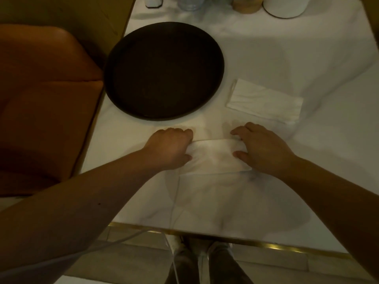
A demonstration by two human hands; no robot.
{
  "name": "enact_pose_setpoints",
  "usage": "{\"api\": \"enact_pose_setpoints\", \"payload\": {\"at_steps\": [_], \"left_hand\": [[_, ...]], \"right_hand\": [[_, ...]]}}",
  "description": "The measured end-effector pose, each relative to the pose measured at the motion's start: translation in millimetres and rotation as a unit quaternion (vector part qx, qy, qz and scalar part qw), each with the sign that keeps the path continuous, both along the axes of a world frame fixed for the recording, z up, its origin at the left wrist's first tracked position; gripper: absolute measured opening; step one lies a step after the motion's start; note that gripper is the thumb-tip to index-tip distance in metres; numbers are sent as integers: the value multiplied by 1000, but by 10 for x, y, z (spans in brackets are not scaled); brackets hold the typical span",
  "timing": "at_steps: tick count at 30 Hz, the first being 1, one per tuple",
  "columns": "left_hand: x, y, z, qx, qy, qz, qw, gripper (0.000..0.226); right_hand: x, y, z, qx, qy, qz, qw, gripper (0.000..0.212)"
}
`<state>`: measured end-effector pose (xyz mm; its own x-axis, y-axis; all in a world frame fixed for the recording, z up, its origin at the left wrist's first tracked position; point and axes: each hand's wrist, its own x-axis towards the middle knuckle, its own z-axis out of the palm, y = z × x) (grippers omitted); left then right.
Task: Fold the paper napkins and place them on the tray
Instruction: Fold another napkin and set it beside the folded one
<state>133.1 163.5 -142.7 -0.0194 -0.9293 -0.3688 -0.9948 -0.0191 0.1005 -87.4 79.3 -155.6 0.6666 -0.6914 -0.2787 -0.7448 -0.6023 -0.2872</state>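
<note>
A white paper napkin [215, 155] lies flat on the white table between my hands. My left hand [168, 147] rests curled on its left end, fingers tucked over the edge. My right hand [262, 148] presses on its right end with fingers bent and spread. A round dark tray [131, 58] sits beyond them at the table's left, with nothing on it. To the right of the tray lies a stack of white napkins [264, 100], apart from both hands.
An orange-brown upholstered seat [45, 95] borders the table on the left. At the far edge stand a clear glass [190, 3], a wooden holder [246, 6] and a white container [285, 7]. The table's brass-trimmed near edge [225, 236] runs below my arms.
</note>
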Motion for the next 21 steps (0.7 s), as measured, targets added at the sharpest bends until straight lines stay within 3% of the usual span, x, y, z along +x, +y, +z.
{"api": "enact_pose_setpoints", "payload": {"at_steps": [4, 7, 13, 16, 21], "left_hand": [[20, -19, 21, 36, 58, 35, 997, 15], [15, -6, 71, 11, 137, 78, 988, 11], [-10, -193, 304, -9, 333, 244, 911, 8], [-101, -356, 393, -40, 353, 278, 892, 9], [-305, -669, 450, -63, 336, 282, 897, 15]], "right_hand": [[-14, -34, -21, 45, -1, -28, 999, 25], [-86, -66, 21, 78, -53, -71, 993, 13], [-338, -196, 191, 170, -186, -194, 948, 15], [-472, -270, 248, 187, -233, -227, 927, 14], [-744, -467, 283, 194, -280, -277, 899, 18]]}}
